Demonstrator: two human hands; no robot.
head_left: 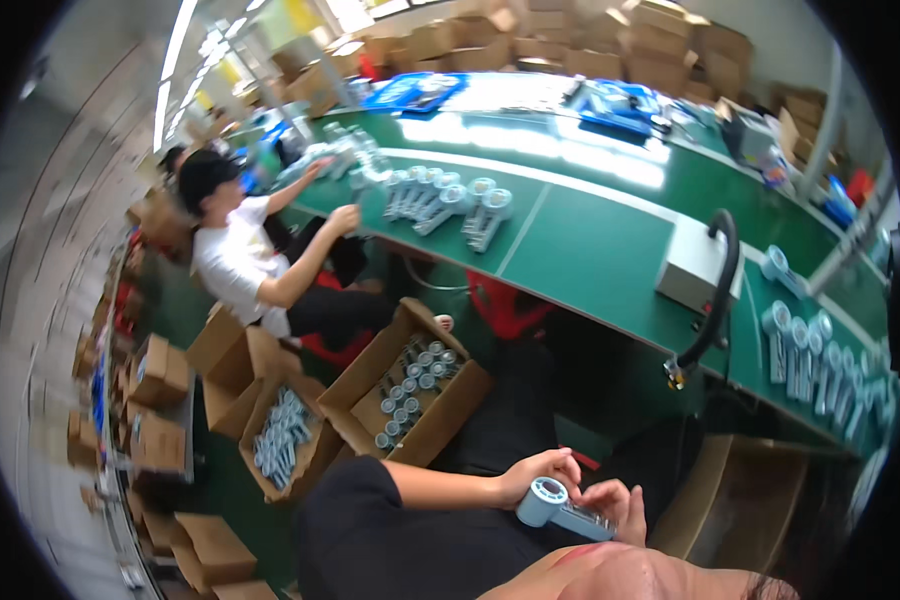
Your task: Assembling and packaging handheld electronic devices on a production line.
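Observation:
Low in front of me, my left hand (536, 474) is closed at the round head of a light-blue handle part (541, 503). This part has a ring-shaped head with a dark centre and a long straight handle that points to the right. Curled at the handle's far end is my right hand (617, 503), its fingers bent around it. Small details inside the handle are too blurred to make out. Both hands are held close to my body, below the edge of the green table (590, 270).
Similar parts (805, 350) stand at the table's right, with more (435, 195) farther left. A white box with a black flexible arm (725, 290) is near the edge. Open cartons (470, 395) hold more parts at left; another carton (740, 500) is at right. A co-worker (235, 240) sits at left.

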